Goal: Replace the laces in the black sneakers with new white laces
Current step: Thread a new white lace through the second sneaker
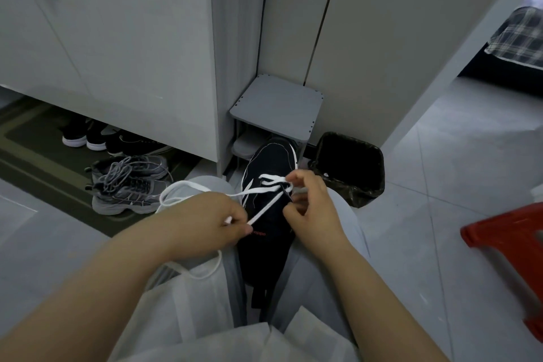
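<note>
Black white-striped sneaker (270, 165) points toe-away; left hand (205, 223) pinches the flat white lace (255, 191) end heelward-left of the eyelets (282, 185), nearer the right hand (311, 206), also pinching lace.

Dim, flat indoor light, soft shadows, slight blur, wide-angle bending at edges.

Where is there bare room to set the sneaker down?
Free: the floor tiles between the black bin and the red stool; the grey shelf top. Crowded: the mat at left, with grey sneakers.
</note>
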Tool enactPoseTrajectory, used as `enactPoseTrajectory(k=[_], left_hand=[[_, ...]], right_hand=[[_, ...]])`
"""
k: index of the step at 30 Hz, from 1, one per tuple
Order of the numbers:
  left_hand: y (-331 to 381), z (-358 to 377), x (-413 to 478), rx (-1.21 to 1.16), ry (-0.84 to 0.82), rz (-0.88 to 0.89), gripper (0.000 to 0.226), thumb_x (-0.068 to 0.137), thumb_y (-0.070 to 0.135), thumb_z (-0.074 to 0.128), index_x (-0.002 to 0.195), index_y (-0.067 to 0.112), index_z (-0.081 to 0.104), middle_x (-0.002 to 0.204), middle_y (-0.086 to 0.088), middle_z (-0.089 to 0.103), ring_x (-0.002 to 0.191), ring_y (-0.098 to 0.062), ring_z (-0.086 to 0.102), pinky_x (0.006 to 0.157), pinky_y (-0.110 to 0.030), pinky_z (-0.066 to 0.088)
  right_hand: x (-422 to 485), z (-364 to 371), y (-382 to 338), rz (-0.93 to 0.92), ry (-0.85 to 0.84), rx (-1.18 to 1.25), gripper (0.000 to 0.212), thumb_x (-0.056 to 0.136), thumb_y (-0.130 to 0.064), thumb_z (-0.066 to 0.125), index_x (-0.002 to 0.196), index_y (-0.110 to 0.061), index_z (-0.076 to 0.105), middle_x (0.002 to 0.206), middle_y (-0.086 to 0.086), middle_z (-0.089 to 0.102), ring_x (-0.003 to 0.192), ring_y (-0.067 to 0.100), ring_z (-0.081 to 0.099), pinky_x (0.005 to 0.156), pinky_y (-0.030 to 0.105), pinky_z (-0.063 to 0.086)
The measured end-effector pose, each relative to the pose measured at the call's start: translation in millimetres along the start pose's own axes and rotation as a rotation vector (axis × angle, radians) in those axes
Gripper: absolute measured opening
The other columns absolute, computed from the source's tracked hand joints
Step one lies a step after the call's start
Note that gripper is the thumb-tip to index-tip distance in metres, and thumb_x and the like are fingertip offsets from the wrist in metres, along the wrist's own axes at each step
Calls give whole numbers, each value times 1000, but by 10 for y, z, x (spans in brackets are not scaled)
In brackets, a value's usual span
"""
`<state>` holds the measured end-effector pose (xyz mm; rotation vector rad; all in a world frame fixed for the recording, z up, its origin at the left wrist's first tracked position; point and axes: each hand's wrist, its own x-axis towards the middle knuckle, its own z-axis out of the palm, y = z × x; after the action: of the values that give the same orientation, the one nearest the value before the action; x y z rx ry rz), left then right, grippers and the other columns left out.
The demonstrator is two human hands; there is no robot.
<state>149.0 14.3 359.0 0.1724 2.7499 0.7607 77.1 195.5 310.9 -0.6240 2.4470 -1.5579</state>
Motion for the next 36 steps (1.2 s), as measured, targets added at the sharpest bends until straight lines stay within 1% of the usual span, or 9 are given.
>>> enactPoseTrajectory(k=[6,11,14,16,19,24,26,30,36], left_hand=[[-257,-218,-210,-158,-145,-16,32,82,37,59,52,28,59,77,24,52,73,0,53,71,-16,40],[-213,-167,-220,-3,-315,-63,37,74,60,52,62,28,65,83,5,55,73,-7,56,78,-33,49],[-156,-160,-39,69,-33,-19,61,66,74,39,91,26,66,92,5,57,88,-11,55,85,-31,46],[-181,-139,155,102,236,-8,47,79,59,51,111,24,57,101,6,55,99,-13,50,91,-31,41],[-214,-117,338,132,170,-69,18,88,41,55,86,23,56,75,9,54,78,-13,51,70,-24,41],[-53,-468,133,-762,98,-102,27,83,35,53,75,11,61,55,4,40,52,-9,39,53,-19,39],[71,-663,46,-974,16,-15,33,83,35,45,84,6,62,57,2,43,54,-12,41,53,-17,43],[288,-809,53,-1123,-44,129,32,87,17,45,109,3,62,67,0,51,59,-10,48,57,-19,48],[65,-942,162,-1127,362,-7,23,95,14,43,92,10,65,54,7,46,46,-5,34,42,-13,34]], right_hand=[[-11,40,34,-4,31,-80,50,80,1,51,115,-33,39,105,-12,45,87,2,49,77,23,50],[-25,22,6,-66,-22,-170,48,83,1,49,121,-28,51,110,-12,43,88,2,49,77,14,46],[-27,23,-3,-52,1,-166,42,83,0,51,115,-27,52,110,-11,46,90,1,50,77,17,47],[-35,39,-7,-7,20,-117,44,81,-1,53,113,-30,45,107,-8,48,87,4,52,74,23,51],[-39,43,-32,31,37,-48,42,79,0,56,104,-32,42,103,-4,49,85,10,54,72,24,52],[-117,111,-185,-124,97,-76,6,79,-20,64,85,-20,63,92,-4,57,85,4,53,74,13,43],[-143,217,-396,-136,11,50,17,80,-28,60,96,-23,63,98,-9,60,90,-1,54,78,11,40],[-5,467,-872,-156,-264,405,33,88,-18,58,120,-14,50,111,-5,59,107,-3,54,90,11,39],[94,153,-775,-57,-123,360,23,94,-16,51,79,-30,62,72,-15,63,68,5,52,68,21,44]])
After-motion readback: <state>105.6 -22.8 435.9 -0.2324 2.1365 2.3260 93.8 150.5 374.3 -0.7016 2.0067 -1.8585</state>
